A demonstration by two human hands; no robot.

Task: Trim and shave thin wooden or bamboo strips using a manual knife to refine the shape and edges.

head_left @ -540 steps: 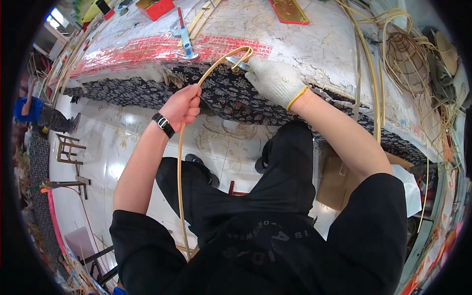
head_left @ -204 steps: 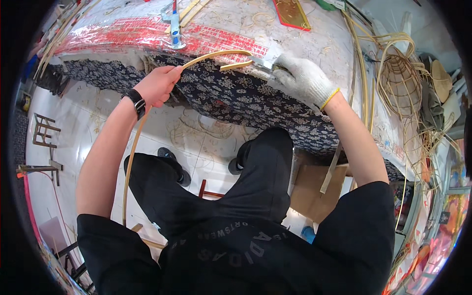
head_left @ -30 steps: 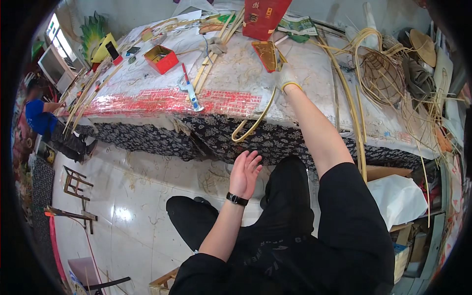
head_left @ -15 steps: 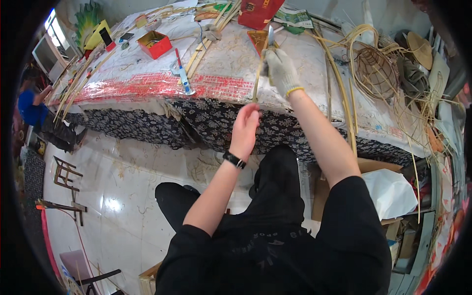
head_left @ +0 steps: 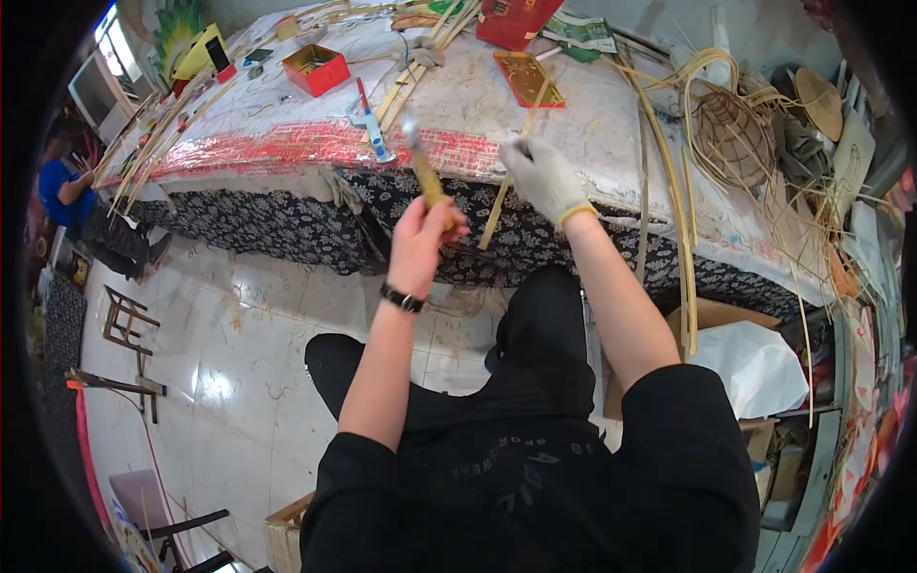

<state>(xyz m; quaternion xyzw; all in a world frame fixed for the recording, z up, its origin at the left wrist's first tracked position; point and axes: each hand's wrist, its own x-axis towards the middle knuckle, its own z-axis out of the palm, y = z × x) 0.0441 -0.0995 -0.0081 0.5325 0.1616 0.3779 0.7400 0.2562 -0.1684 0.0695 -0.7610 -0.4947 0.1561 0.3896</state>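
My left hand (head_left: 422, 244), bare with a dark wristband, is closed round the yellowish handle of a knife (head_left: 427, 179). Its blade points up and away, over the table's front edge, and is smeared by glare or motion. To the right, my right hand (head_left: 546, 181) wears a pale work glove. Its fingers are closed on a narrow bamboo strip (head_left: 499, 208), which slants from the tabletop down past the front edge. Just beyond that hand lies a shallow red tray (head_left: 516, 78) with a brownish inside.
The long table (head_left: 602, 143) has a floral cloth front. On it are a red box (head_left: 315, 71), a blue-and-white tool (head_left: 375, 138), long bamboo strips (head_left: 676, 191) and a woven frame (head_left: 731, 129). Far left, a person in blue (head_left: 63, 186) sits. A white bag (head_left: 759, 372) stands low right.
The knife, upright at my gloved right hand before, is now in my left hand, which has moved left. My right hand has come nearer, and the bamboo strip's lower end sits lower.
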